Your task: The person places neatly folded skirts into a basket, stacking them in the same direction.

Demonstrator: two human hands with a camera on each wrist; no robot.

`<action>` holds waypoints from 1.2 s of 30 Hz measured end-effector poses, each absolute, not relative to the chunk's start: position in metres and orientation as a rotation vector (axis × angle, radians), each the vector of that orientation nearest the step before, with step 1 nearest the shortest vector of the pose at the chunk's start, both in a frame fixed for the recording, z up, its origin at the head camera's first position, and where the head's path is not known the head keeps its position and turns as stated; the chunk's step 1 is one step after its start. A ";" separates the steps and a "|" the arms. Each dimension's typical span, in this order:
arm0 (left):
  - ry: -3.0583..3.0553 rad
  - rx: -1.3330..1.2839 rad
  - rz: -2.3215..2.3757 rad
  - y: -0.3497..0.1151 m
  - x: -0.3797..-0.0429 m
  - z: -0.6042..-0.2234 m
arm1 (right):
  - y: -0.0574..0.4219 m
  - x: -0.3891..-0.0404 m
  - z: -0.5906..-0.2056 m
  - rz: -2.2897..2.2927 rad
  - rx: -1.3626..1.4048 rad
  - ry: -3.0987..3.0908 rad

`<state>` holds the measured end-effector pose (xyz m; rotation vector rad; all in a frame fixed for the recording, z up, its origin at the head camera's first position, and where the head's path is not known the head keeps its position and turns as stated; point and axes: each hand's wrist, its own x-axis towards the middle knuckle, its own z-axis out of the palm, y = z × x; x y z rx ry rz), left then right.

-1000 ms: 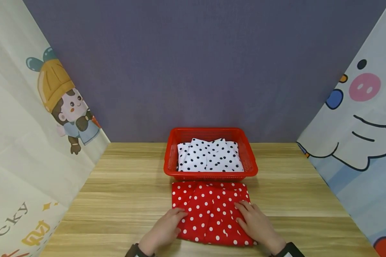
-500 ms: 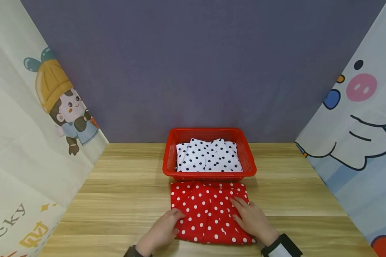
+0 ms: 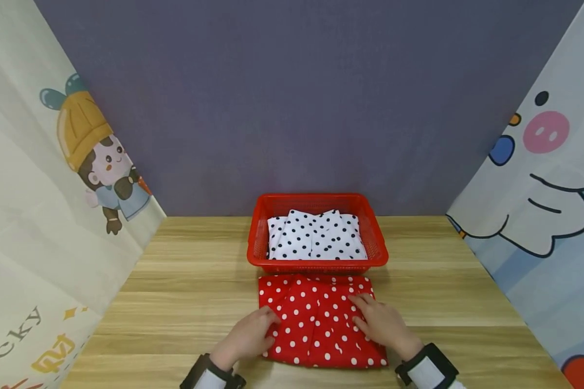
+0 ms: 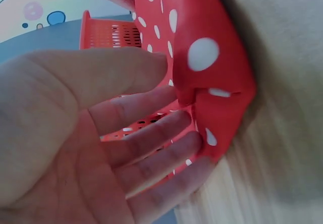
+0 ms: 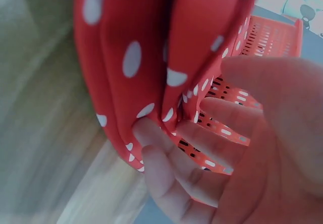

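A folded red cloth with white dots [image 3: 316, 324] lies flat on the table in front of a red basket [image 3: 379, 254]. My left hand [image 3: 250, 332] is at its left edge. In the left wrist view the fairly straight fingers [image 4: 156, 143] touch the folded side, thumb above. At the right edge is my right hand [image 3: 384, 324], its fingertips over the top layer. The right wrist view shows loosely bent fingers [image 5: 171, 168] against the stacked folds, with the thumb apart from them. Neither hand grips the cloth.
Inside the basket lies a folded white cloth with black dots [image 3: 316, 237]. The wooden table [image 3: 185, 302] extends to both sides. A dark grey panel [image 3: 292, 108] stands behind it, with printed curtains [image 3: 29, 232] left and right.
My right hand has slid slightly away from me along the cloth's right edge. My left hand has shifted a little outward and up. The cloth has barely moved; the basket stays in place.
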<state>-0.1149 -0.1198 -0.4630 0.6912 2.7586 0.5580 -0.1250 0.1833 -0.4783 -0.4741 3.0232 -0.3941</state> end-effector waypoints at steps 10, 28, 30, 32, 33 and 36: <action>2.932 0.604 0.510 -0.106 -0.142 -0.463 | 0.185 -0.142 -0.480 -0.498 -0.417 3.014; 3.058 0.121 0.491 -0.095 -0.163 -0.467 | 0.181 -0.159 -0.478 -0.572 -0.205 3.017; 3.042 0.081 0.515 -0.095 -0.162 -0.465 | 0.180 -0.159 -0.477 -0.586 -0.152 2.997; 3.033 0.054 0.535 -0.095 -0.161 -0.464 | 0.180 -0.160 -0.476 -0.590 -0.102 2.978; 3.030 0.048 0.548 -0.095 -0.160 -0.464 | 0.180 -0.160 -0.476 -0.591 -0.084 2.972; 3.019 0.029 0.573 -0.095 -0.159 -0.465 | 0.181 -0.159 -0.476 -0.565 -0.056 2.964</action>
